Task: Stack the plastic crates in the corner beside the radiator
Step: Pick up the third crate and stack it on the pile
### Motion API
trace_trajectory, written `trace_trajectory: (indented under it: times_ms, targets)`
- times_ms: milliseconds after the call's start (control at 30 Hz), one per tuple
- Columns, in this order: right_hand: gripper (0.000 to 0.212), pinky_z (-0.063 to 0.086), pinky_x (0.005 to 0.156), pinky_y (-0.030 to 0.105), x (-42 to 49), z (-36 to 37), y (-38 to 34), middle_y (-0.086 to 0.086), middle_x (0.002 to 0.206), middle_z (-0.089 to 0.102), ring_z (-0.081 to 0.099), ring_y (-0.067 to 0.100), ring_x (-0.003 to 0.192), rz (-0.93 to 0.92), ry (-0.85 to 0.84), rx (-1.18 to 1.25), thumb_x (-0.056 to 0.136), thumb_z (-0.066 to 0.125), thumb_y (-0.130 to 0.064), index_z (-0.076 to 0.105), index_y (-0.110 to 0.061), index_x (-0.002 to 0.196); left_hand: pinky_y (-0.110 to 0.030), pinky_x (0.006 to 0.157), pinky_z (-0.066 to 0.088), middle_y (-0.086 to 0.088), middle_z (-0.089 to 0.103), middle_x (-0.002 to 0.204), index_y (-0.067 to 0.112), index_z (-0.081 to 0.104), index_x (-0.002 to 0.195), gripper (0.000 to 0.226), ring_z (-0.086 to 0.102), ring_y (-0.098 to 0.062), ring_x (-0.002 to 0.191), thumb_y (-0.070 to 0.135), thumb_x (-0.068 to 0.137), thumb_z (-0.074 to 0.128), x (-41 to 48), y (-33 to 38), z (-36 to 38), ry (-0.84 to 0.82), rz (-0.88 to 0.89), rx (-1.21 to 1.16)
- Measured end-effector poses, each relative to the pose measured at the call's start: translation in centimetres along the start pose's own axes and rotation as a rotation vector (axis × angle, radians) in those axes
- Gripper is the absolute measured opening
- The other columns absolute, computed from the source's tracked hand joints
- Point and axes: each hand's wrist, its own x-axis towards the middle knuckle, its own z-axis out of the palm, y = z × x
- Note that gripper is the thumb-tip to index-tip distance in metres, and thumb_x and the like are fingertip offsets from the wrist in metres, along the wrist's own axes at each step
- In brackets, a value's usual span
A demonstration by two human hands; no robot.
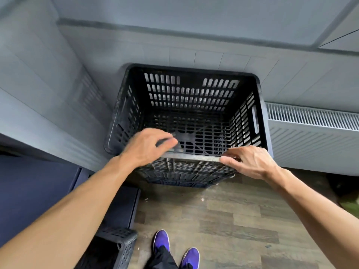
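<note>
Crate (186, 98) beside radiator (310, 131); right hand (252, 162) grips rim.

Purple shoes (191, 257) on wood-look floor (242, 220); grey tiled wall (213, 59) behind; dk blue cabinet (29, 191) at left.

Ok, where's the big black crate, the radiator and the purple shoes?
black crate (191, 81): head view, far wall.
radiator (310, 116): head view, top grille.
purple shoes (161, 237): head view, left shoe's toe.

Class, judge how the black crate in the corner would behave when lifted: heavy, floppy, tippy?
Probably light: the black crate looks empty, its walls mostly slots. Likely stiff: thick rim, ribbed sides. Broad base, so unlikely to tip.
</note>
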Motion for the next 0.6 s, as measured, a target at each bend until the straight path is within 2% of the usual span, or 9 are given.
trace_trajectory:
  times_ms: [67,100,200,267,300,367,467,533,600]
  targets:
    - [0.076,0.049,0.08,0.036,0.7,-0.7,1.3,-0.005,0.121,0.068,0.06,0.015,0.107,-0.003,0.099,-0.004,0.084,0.019,-0.084,0.065,-0.036,0.12,-0.046,0.105,0.042,-0.005,0.064,0.128,0.018,0.069,0.12,0.061,0.051,-0.024,0.124,0.063,0.094,0.037,0.9,-3.1,-1.6,0.294,0.024,0.135]
    - [0.07,0.049,0.084,0.039,1.3,-1.0,2.2,-0.003,0.125,0.065,0.055,0.016,0.113,0.005,0.142,-0.045,0.088,0.025,-0.079,0.064,-0.033,0.122,-0.049,0.107,0.039,-0.013,0.059,0.133,0.013,0.066,0.124,0.055,0.046,-0.03,0.129,0.054,0.094,0.043,1.4,-4.8,-2.5,0.373,-0.04,0.212]
    - [0.05,0.046,0.097,0.043,3.5,-1.7,4.0,0.005,0.135,0.056,0.042,0.025,0.123,0.074,0.213,-0.187,0.093,0.046,-0.055,0.063,-0.024,0.128,-0.057,0.113,0.029,-0.022,0.035,0.151,0.01,0.048,0.14,0.055,0.025,-0.038,0.142,0.033,0.092,0.06,2.1,-8.2,-4.5,0.353,-0.279,0.33]
    - [0.041,0.041,0.104,0.047,4.8,-1.8,4.4,0.007,0.144,0.048,0.037,0.03,0.129,0.116,0.252,-0.241,0.092,0.055,-0.045,0.064,-0.025,0.127,-0.059,0.111,0.029,-0.021,0.021,0.157,0.014,0.033,0.149,0.065,0.018,-0.04,0.145,0.031,0.093,0.061,2.3,-8.6,-4.7,0.279,-0.37,0.315]
    - [0.04,0.038,0.107,0.048,5.4,-1.9,4.4,0.009,0.147,0.043,0.034,0.032,0.132,0.14,0.271,-0.251,0.091,0.059,-0.042,0.063,-0.025,0.127,-0.059,0.108,0.032,-0.02,0.016,0.159,0.017,0.023,0.153,0.07,0.02,-0.041,0.144,0.033,0.094,0.058,2.5,-8.4,-4.5,0.228,-0.421,0.277]
    - [0.051,0.036,0.11,0.052,6.3,-1.9,4.3,0.015,0.153,0.032,0.027,0.036,0.135,0.199,0.299,-0.22,0.087,0.067,-0.029,0.053,-0.019,0.135,-0.057,0.095,0.044,-0.021,0.015,0.158,0.024,0.003,0.156,0.078,0.04,-0.047,0.13,0.035,0.098,0.053,3.0,-7.9,-3.5,0.145,-0.503,0.217]
    - [0.078,0.032,0.112,0.055,7.0,-1.7,4.1,0.02,0.158,0.015,0.019,0.042,0.14,0.358,0.367,-0.027,0.084,0.061,-0.001,0.022,-0.012,0.151,-0.049,0.069,0.053,-0.025,0.027,0.152,0.025,-0.007,0.156,0.075,0.06,-0.049,0.097,0.031,0.102,0.044,3.2,-7.8,-2.4,0.203,-0.537,0.2]
    - [0.09,0.043,0.102,0.056,7.5,-1.7,3.9,0.024,0.151,0.026,0.039,0.045,0.13,0.516,0.368,0.124,0.085,0.053,0.006,0.004,-0.022,0.155,-0.05,0.066,0.056,-0.027,0.037,0.146,0.024,-0.006,0.156,0.07,0.062,-0.048,0.09,0.028,0.103,0.04,3.5,-8.4,-2.4,0.257,-0.546,0.175]
    - [0.096,0.056,0.078,0.053,7.6,-1.8,3.9,0.028,0.121,0.051,0.059,0.041,0.089,0.592,0.376,0.164,0.085,0.05,0.008,-0.003,-0.032,0.155,-0.047,0.061,0.053,-0.027,0.053,0.128,0.022,-0.004,0.157,0.069,0.062,-0.042,0.081,0.026,0.103,0.04,4.0,-9.0,-2.7,0.266,-0.536,0.151]
